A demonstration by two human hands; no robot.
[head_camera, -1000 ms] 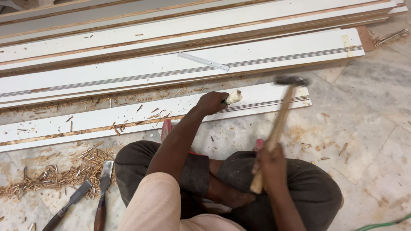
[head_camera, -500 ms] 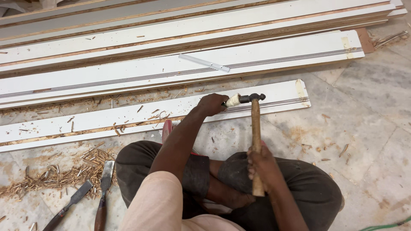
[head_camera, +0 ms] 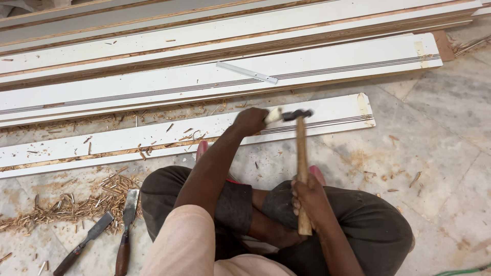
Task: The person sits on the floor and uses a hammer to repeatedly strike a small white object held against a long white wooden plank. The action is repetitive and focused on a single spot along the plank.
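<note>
1. Landmark: the short white grooved wooden board (head_camera: pixel 153 140) lying flat on the marble floor (head_camera: pixel 440 153).
2. Left hand (head_camera: pixel 250 121) rests on that board's upper face, fist closed round a pale-handled chisel (head_camera: pixel 272 115).
3. Right hand (head_camera: pixel 309 197), below the board over the lap, is wrapped tight round the wooden-handled steel hammer (head_camera: pixel 301 163); its head meets the chisel end.
4. Wood shavings (head_camera: pixel 66 204) and two spare chisels (head_camera: pixel 105 240) lie below the board's left end.
</note>
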